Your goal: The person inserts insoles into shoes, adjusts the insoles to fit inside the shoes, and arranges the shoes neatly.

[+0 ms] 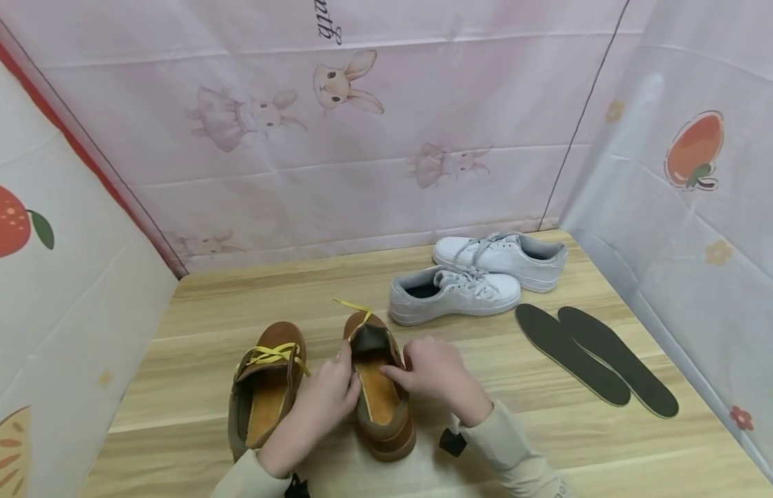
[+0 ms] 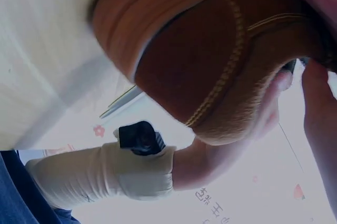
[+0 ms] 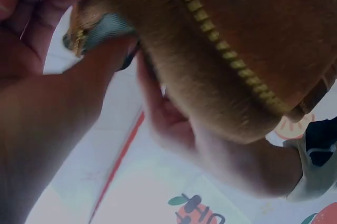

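A brown leather shoe (image 1: 386,446) with a tan insole (image 1: 378,394) stands in front, its toe pointing away and a yellow lace hanging loose at the front. My left hand (image 1: 326,391) grips the left side of its opening. On the right side, my right hand (image 1: 437,370) pinches the collar, thumb inside and fingers outside. Both wrist views show the shoe's stitched heel (image 2: 184,66) up close, with the right hand's thumb (image 3: 100,66) over the rim. Just left stands the matching brown shoe (image 1: 280,335), laced in yellow and partly covered by the left forearm.
Two white sneakers (image 1: 467,297) with grey laces stand at the back right. Two dark flat insoles (image 1: 573,353) lie side by side on the wooden table (image 1: 193,387) at the right. Printed cloth walls (image 1: 361,194) surround the back and sides.
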Motion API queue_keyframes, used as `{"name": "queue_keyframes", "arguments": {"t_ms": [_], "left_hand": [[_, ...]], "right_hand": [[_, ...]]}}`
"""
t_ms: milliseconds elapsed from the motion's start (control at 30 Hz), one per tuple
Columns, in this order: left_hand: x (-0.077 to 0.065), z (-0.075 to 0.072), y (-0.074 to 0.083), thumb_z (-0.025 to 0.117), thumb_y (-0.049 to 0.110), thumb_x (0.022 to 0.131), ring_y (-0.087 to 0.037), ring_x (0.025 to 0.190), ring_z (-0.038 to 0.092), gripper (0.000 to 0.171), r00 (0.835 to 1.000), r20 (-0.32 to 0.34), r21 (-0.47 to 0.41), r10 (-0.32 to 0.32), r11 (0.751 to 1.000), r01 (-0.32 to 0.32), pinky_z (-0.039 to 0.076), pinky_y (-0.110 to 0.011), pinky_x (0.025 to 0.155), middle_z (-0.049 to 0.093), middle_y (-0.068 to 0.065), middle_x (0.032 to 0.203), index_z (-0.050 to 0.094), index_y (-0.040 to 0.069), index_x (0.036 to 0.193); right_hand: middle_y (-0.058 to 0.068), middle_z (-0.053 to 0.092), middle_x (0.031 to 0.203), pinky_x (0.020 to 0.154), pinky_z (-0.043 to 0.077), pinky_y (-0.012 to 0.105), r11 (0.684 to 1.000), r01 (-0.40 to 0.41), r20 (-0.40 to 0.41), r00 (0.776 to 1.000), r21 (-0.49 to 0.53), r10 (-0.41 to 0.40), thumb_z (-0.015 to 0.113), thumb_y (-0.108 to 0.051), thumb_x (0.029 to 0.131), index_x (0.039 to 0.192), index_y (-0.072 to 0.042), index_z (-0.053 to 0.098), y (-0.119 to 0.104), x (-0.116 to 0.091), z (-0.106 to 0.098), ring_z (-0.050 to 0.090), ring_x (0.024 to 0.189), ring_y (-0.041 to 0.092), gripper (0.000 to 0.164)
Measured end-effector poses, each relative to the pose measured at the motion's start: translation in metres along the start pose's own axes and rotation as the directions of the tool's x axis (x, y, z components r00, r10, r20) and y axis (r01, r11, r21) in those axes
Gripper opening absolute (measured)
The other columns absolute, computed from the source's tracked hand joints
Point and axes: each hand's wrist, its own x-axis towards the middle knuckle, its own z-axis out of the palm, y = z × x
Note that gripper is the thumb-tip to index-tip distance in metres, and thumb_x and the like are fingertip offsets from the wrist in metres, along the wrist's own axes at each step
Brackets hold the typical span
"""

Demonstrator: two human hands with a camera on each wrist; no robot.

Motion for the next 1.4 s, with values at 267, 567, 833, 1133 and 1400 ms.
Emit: {"name": "queue_keyframes", "arguments": {"t_ms": [267,567,833,1133,1400], "left_hand": [[-0.005,0.004,0.004,0.057,0.008,0.085,-0.01,0.038,0.036,0.054,1.0,0.0,0.054,-0.023,0.998,0.023,0.028,-0.026,0.035,0.042,0.003,0.049,0.04,-0.012,0.132],[-0.005,-0.005,0.006,0.058,-0.002,0.078,-0.01,0.043,0.038,0.059,0.999,0.037,0.022,-0.031,0.999,0.03,0.03,-0.025,0.038,0.043,-0.001,0.054,0.039,-0.014,0.132],[-0.009,-0.01,-0.003,0.058,-0.007,0.071,-0.012,0.041,0.038,0.062,0.997,0.009,0.014,-0.079,0.997,0.079,0.03,-0.027,0.037,0.043,0.0,0.053,0.042,-0.013,0.131],[-0.012,-0.025,-0.022,0.057,-0.002,0.083,-0.014,0.039,0.039,0.046,0.992,-0.032,-0.025,-0.12,0.993,0.119,0.031,-0.029,0.039,0.043,0.001,0.046,0.05,-0.005,0.128],[-0.01,-0.04,-0.034,0.061,-0.005,0.08,-0.014,0.049,0.042,0.038,0.984,-0.13,-0.051,-0.126,0.991,0.12,0.036,-0.031,0.048,0.067,-0.017,0.078,0.062,-0.004,0.119]], "right_hand": [[0.0,0.049,0.057,0.042,0.037,0.034,0.999,-0.044,0.069,0.997,-0.006,0.044,0.058,-0.031,0.084,0.054,-0.015,0.046,-0.003,0.004,0.02,0.048,0.05,0.017,0.037],[0.001,0.05,0.057,0.043,0.039,0.035,1.0,-0.001,0.009,1.0,0.0,0.001,0.056,-0.023,0.086,0.051,-0.016,0.046,-0.006,0.005,0.024,0.052,0.051,0.019,0.037],[0.004,0.054,0.06,0.046,0.043,0.038,0.999,0.038,-0.014,0.999,-0.026,-0.038,0.055,-0.021,0.086,0.054,-0.014,0.049,-0.02,0.007,0.03,0.057,0.056,0.026,0.033],[0.001,0.051,0.055,0.047,0.041,0.035,0.999,0.025,-0.028,0.999,0.04,-0.024,0.052,-0.021,0.089,0.052,-0.014,0.048,-0.04,0.015,0.039,0.052,0.053,0.021,0.038],[-0.001,0.046,0.054,0.045,0.036,0.029,0.992,0.014,-0.038,0.999,0.128,-0.01,0.048,-0.02,0.092,0.053,-0.015,0.048,-0.056,0.021,0.045,0.044,0.048,0.014,0.039]]}}
